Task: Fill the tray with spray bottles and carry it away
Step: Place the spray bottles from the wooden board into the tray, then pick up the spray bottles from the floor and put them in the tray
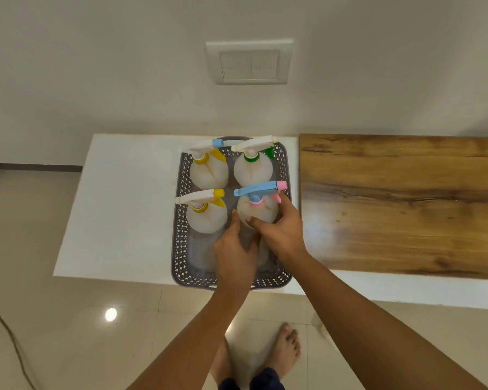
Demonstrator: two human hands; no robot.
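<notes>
A grey perforated tray (181, 220) sits on the white counter (119, 209), with several translucent spray bottles standing upright in it. At the back stand one with a yellow collar and blue nozzle tip (209, 170) and one with green trim (252, 168). Front left is a yellow-trimmed bottle (206, 218). Front right is a bottle with a blue head and pink trim (254, 209). My right hand (282, 232) wraps its right side, and my left hand (234, 249) touches its left side. The tray's front part holds no bottle.
A wooden board top (406, 204) adjoins the counter on the right. A switch panel (250, 61) is on the wall behind. Below are glossy floor tiles, my bare foot (286, 350) and a cable (9, 333) at the left.
</notes>
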